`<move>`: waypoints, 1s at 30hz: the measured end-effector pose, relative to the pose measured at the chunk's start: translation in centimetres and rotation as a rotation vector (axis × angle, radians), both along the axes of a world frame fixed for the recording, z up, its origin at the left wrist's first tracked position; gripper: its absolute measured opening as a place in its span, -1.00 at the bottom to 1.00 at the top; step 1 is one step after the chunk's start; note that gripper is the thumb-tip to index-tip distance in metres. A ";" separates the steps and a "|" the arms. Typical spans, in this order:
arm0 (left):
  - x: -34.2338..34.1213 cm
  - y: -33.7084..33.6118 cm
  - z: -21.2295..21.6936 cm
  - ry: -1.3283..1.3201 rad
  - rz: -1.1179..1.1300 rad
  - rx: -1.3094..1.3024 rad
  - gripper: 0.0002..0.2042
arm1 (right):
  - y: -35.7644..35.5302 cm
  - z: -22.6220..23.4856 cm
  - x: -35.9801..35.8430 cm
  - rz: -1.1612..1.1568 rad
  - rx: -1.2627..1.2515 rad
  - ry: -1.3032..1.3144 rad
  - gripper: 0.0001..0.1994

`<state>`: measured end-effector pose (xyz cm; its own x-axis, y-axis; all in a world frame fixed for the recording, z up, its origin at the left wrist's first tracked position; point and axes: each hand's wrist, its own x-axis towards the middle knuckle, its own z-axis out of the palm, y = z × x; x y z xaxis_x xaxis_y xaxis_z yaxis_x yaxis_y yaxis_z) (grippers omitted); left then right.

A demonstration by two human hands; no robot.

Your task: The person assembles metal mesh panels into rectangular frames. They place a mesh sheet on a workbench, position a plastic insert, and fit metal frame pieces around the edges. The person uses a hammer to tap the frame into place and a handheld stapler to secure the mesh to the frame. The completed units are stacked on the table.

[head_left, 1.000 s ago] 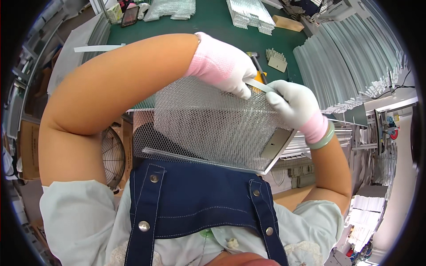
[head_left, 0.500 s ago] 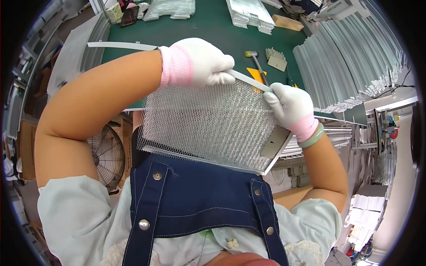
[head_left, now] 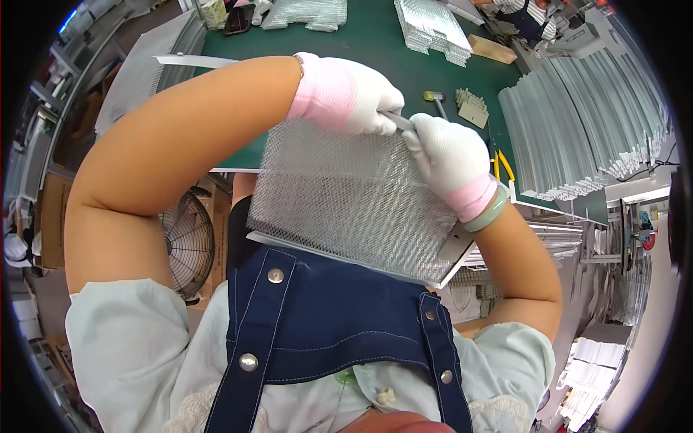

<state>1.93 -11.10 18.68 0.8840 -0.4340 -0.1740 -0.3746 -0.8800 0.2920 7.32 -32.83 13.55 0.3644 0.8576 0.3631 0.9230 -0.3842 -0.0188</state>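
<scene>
A silvery mesh panel point(head_left: 346, 198) with a pale metal edge lies tilted in front of my apron, its far side under my hands. My left hand point(head_left: 372, 101), in a white glove with pink cuff, pinches a narrow pale strip point(head_left: 398, 120) at the panel's far edge. Close beside it, my gloved right hand point(head_left: 455, 159) grips the same strip between thumb and fingers. The strip's long free end point(head_left: 193, 60) shows beyond my left forearm; my arm and glove hide the middle. A grey plate point(head_left: 455, 244) sits at the panel's near right corner.
On the green table point(head_left: 382, 54) are a hammer point(head_left: 435, 97), yellow-handled pliers point(head_left: 505, 164), small grey plates point(head_left: 473, 110), a wooden block point(head_left: 492, 49), stacked mesh sheets point(head_left: 432, 30) and a phone point(head_left: 239, 19). Pale strips point(head_left: 585, 123) crowd the right. A fan point(head_left: 189, 245) stands lower left; another person point(head_left: 530, 18) is beyond.
My right hand has slid left along the strip, close to my left hand. The length of strip showing between them is shorter. The whole view has shifted slightly.
</scene>
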 end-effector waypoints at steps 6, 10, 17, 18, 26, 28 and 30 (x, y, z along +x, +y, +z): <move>0.0 -0.4 1.0 0.204 0.039 -0.011 -0.69 | -0.1 2.3 1.1 -0.092 -0.011 1.029 -0.71; 0.0 0.4 -0.9 -0.021 -0.010 0.006 -0.69 | 0.0 1.5 1.3 -0.055 -0.008 0.901 -0.68; -0.8 3.3 -4.2 -0.453 -0.062 0.161 -0.72 | 0.7 -0.3 -0.5 -0.171 -0.076 0.169 -0.59; -1.1 3.2 -4.0 -0.425 -0.042 0.184 -0.71 | 0.8 -0.3 -0.5 -0.149 -0.067 0.166 -0.61; -1.3 3.7 -2.5 0.010 0.119 -0.099 -0.69 | 2.6 1.8 1.0 -0.075 -0.041 0.864 -0.72; -1.9 4.0 -2.0 0.066 0.143 -0.125 -0.66 | 2.8 1.5 1.0 -0.050 -0.074 0.798 -0.68; -2.4 4.6 -2.5 0.001 0.103 -0.114 -0.64 | 2.8 1.0 0.0 -0.057 -0.091 0.561 -0.63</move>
